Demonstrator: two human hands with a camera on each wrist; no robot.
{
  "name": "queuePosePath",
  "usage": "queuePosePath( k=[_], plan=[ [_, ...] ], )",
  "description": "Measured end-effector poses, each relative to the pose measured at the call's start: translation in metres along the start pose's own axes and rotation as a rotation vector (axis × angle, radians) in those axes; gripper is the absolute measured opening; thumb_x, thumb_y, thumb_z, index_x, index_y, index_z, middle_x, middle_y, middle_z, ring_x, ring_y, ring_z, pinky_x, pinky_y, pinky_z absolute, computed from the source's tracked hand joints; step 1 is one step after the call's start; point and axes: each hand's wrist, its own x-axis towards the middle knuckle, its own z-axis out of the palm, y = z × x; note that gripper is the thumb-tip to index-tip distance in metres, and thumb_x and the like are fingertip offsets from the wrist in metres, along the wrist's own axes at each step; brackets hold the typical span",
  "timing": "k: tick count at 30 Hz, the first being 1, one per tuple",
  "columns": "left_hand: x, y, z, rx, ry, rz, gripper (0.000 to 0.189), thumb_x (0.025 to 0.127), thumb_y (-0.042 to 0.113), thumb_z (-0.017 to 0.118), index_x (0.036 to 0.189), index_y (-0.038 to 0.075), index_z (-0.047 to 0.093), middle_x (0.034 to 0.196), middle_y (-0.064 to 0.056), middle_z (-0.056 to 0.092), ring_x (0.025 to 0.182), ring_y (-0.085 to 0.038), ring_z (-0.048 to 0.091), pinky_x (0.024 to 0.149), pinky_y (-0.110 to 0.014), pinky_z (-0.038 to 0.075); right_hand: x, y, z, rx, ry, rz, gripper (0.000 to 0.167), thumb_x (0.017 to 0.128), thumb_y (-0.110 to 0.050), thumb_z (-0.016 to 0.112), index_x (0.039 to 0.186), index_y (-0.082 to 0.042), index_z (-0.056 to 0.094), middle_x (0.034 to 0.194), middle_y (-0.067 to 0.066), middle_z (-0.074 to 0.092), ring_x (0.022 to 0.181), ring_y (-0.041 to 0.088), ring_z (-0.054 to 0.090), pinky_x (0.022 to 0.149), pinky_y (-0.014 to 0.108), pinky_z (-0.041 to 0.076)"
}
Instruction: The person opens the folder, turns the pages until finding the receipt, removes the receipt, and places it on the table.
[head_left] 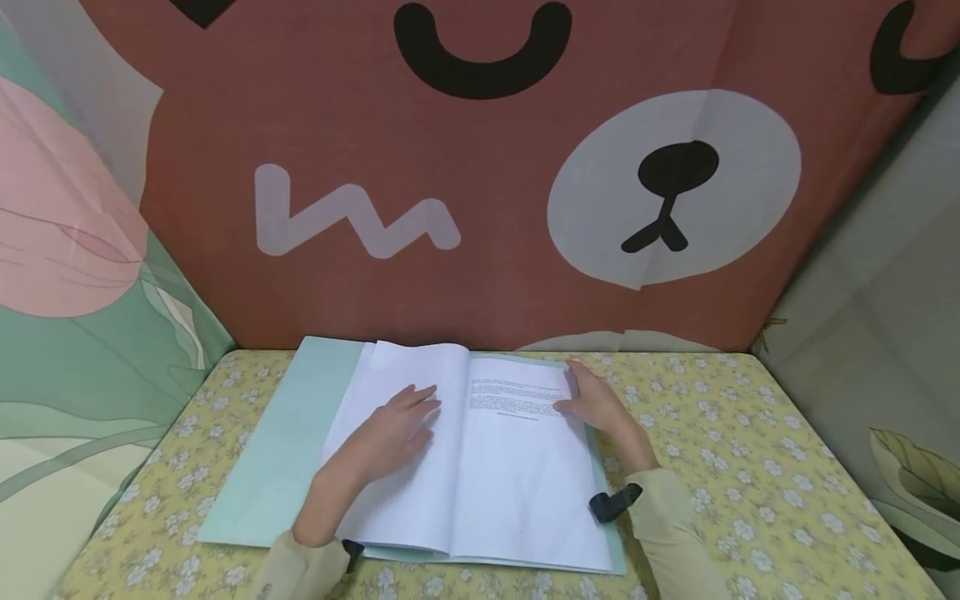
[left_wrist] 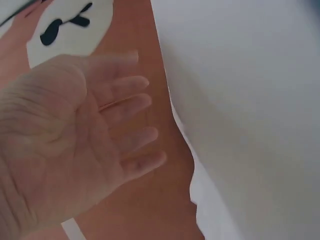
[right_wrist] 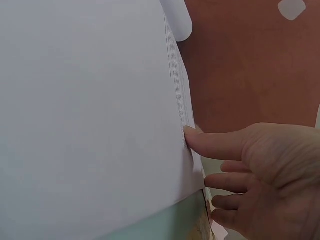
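Observation:
A light green folder (head_left: pixel 281 442) lies spread on the table, holding white paper sheets. The right-hand page (head_left: pixel 525 492) carries a short block of printed text near its top; the left-hand page (head_left: pixel 420 517) looks blank and curves up toward the spine. My right hand (head_left: pixel 600 408) is at the right page's upper right edge, thumb on the printed side and fingers at and behind the edge, pinching the paper (right_wrist: pixel 100 125). Above the left page is my left hand (head_left: pixel 393 433), fingers extended and slightly spread. In the left wrist view, the left palm (left_wrist: pixel 55 135) holds nothing.
Yellow floral cloth (head_left: pixel 750 492) covers the table. Behind its far edge stands a reddish-brown cartoon-printed curtain (head_left: pixel 495 292), with printed fabric (head_left: pixel 67 375) on the left side and a grey one (head_left: pixel 885 333) on the right. A small black device (head_left: pixel 615 503) sits on the right wrist.

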Motion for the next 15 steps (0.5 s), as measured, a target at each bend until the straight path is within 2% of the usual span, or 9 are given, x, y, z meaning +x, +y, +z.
queuePosePath(
  k=[3, 6, 10, 15],
  plan=[
    [0.000, 0.006, 0.005, -0.042, -0.109, -0.044, 0.057, 0.101, 0.023, 0.070, 0.150, 0.002, 0.053, 0.163, -0.013, 0.040, 0.153, -0.042, 0.027, 0.120, -0.058, 0.030, 0.000, 0.000, 0.001, -0.003, -0.005, 0.000, 0.082, 0.096, -0.013, 0.073, 0.159, 0.008, 0.026, 0.159, 0.031, 0.036, 0.147, 0.047, 0.034, 0.118, 0.056, 0.034],
    [-0.002, 0.007, 0.010, -0.075, -0.203, -0.126, 0.068, 0.099, 0.030, 0.072, 0.156, 0.005, 0.045, 0.167, -0.012, 0.033, 0.155, -0.041, 0.021, 0.121, -0.059, 0.027, 0.001, -0.001, 0.002, -0.015, -0.008, 0.000, 0.080, 0.096, -0.014, 0.074, 0.158, 0.009, 0.028, 0.158, 0.031, 0.038, 0.147, 0.047, 0.035, 0.118, 0.056, 0.034],
    [-0.001, 0.004, 0.013, -0.098, -0.248, -0.194, 0.074, 0.098, 0.033, 0.072, 0.159, 0.005, 0.041, 0.168, -0.015, 0.029, 0.155, -0.042, 0.020, 0.120, -0.061, 0.026, 0.003, -0.001, 0.003, -0.018, -0.002, 0.001, 0.078, 0.096, -0.013, 0.075, 0.157, 0.008, 0.031, 0.157, 0.029, 0.041, 0.146, 0.045, 0.037, 0.118, 0.055, 0.034],
    [0.001, 0.000, 0.015, -0.090, -0.257, -0.218, 0.076, 0.097, 0.035, 0.073, 0.159, 0.003, 0.040, 0.168, -0.019, 0.029, 0.155, -0.044, 0.020, 0.120, -0.066, 0.022, 0.004, -0.001, 0.002, -0.003, 0.017, -0.010, 0.073, 0.095, -0.009, 0.074, 0.155, 0.009, 0.035, 0.153, 0.029, 0.046, 0.144, 0.044, 0.041, 0.117, 0.055, 0.036]
  ],
)
